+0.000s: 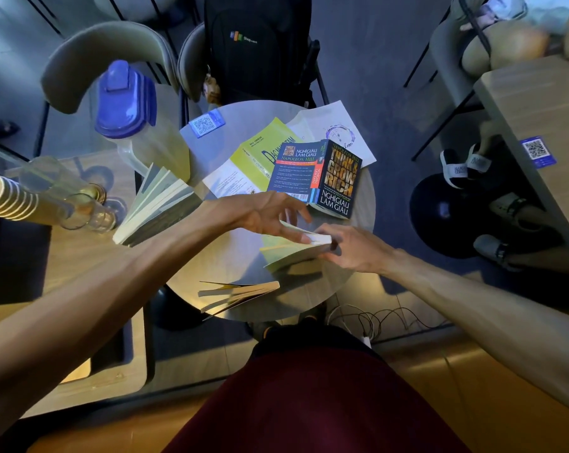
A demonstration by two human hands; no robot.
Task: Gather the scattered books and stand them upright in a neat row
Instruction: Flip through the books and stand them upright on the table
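At mid-worktop [217,256], both hands [270,217] grip a pale book [286,253]. Floppy paperback, judged light; hold by the spine.

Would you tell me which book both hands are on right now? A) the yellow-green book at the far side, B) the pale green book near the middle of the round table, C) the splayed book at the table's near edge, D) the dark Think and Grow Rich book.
B: the left hand and right hand both meet at the pale green book lying near the table's middle.
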